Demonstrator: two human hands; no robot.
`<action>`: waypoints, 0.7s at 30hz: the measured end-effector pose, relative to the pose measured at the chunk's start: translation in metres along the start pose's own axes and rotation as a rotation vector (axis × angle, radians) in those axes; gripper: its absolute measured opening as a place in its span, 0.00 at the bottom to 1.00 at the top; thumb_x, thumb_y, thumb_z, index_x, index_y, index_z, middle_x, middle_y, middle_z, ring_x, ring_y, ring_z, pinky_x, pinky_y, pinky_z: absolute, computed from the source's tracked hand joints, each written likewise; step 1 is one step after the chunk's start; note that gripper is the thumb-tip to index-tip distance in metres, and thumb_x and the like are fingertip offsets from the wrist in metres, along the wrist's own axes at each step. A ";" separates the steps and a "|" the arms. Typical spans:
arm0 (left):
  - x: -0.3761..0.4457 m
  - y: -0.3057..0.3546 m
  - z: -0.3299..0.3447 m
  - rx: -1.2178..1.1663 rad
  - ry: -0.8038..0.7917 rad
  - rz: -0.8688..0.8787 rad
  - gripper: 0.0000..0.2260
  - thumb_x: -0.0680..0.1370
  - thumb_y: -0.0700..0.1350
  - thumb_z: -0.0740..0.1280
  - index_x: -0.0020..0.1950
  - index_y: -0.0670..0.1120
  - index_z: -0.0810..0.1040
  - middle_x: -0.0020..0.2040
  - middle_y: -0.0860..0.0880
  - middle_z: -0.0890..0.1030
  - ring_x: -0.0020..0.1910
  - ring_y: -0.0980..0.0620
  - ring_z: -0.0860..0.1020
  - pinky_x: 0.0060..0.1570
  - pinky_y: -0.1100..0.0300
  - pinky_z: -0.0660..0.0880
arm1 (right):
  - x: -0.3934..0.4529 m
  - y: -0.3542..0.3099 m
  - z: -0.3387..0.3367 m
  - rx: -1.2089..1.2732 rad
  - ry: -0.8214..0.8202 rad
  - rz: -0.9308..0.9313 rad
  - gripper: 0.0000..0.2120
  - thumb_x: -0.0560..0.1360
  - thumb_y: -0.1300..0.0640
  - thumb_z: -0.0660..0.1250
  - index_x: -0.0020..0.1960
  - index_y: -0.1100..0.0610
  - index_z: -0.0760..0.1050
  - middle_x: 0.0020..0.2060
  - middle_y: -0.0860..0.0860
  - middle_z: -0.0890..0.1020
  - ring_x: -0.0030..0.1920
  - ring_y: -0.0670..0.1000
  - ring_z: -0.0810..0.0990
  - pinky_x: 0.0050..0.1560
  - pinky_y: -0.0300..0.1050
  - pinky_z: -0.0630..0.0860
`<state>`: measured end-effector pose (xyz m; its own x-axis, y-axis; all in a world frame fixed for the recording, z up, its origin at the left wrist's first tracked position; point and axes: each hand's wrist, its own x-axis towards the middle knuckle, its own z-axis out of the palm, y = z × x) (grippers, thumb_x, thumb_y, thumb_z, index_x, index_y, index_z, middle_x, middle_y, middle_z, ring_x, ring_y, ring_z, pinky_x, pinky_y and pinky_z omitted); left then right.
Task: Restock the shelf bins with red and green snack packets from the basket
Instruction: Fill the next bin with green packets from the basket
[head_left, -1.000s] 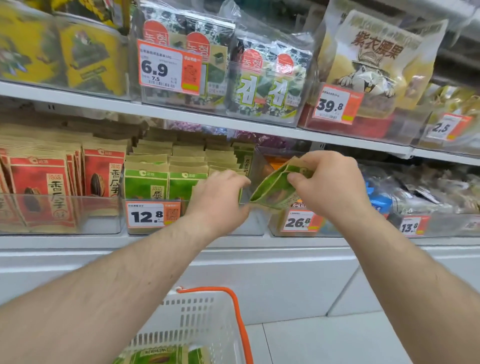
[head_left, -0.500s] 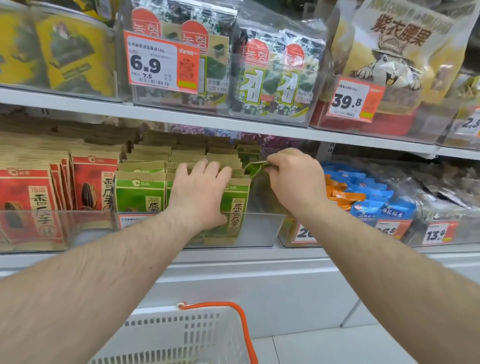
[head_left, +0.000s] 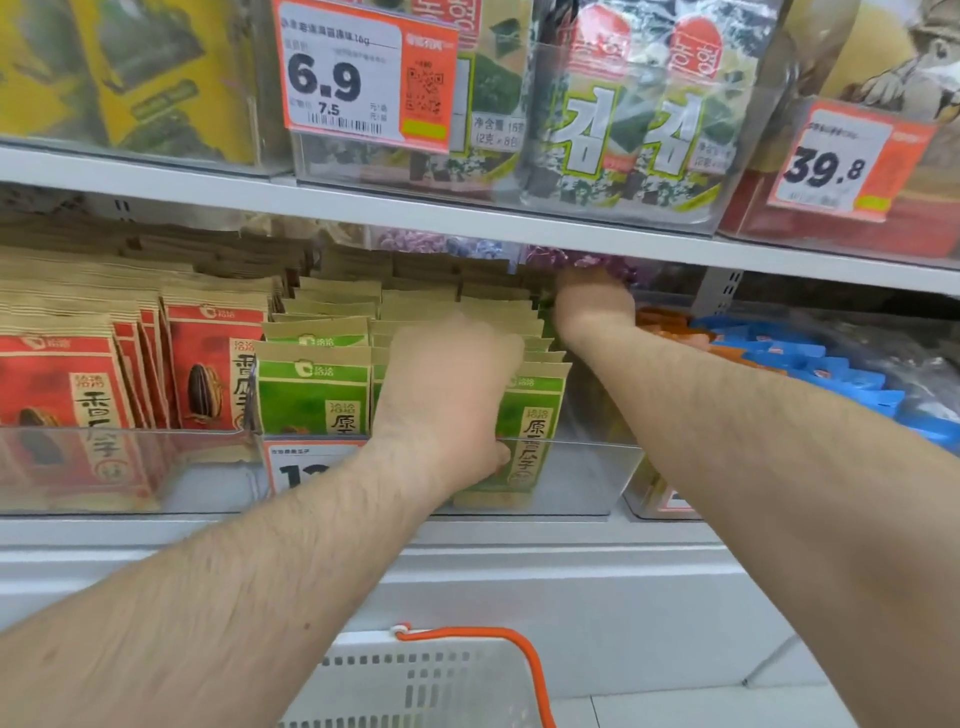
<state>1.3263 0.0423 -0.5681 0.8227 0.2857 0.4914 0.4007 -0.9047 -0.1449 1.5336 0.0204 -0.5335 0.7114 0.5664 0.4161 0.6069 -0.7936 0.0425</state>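
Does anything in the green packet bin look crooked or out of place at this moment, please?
Nothing stands out. The green packets stand upright in rows inside the clear bin, beside the red packets. The left hand rests against the front right packets, and the right hand reaches to the back, its grip blurred.
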 end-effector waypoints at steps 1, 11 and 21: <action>0.000 0.000 0.001 -0.002 0.007 0.001 0.42 0.68 0.65 0.71 0.74 0.53 0.55 0.74 0.50 0.64 0.76 0.45 0.57 0.69 0.45 0.59 | 0.003 0.000 0.005 0.001 0.021 -0.007 0.14 0.79 0.67 0.57 0.61 0.61 0.75 0.57 0.61 0.79 0.58 0.61 0.79 0.50 0.52 0.76; -0.002 -0.002 0.005 -0.006 0.032 0.006 0.42 0.69 0.64 0.71 0.75 0.53 0.54 0.74 0.50 0.64 0.77 0.45 0.56 0.69 0.45 0.57 | 0.017 0.001 0.017 0.154 -0.038 -0.092 0.20 0.77 0.71 0.59 0.68 0.60 0.69 0.59 0.61 0.77 0.58 0.61 0.78 0.56 0.52 0.78; -0.001 0.001 0.001 -0.012 -0.024 -0.020 0.43 0.70 0.64 0.71 0.76 0.54 0.52 0.75 0.50 0.62 0.77 0.45 0.55 0.71 0.44 0.56 | 0.001 0.023 -0.004 0.129 -0.058 -0.160 0.30 0.76 0.70 0.60 0.75 0.53 0.64 0.62 0.60 0.77 0.59 0.62 0.77 0.51 0.48 0.75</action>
<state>1.3265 0.0419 -0.5695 0.8241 0.3110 0.4734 0.4125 -0.9023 -0.1252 1.5466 0.0013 -0.5284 0.6193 0.6975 0.3605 0.7513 -0.6598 -0.0144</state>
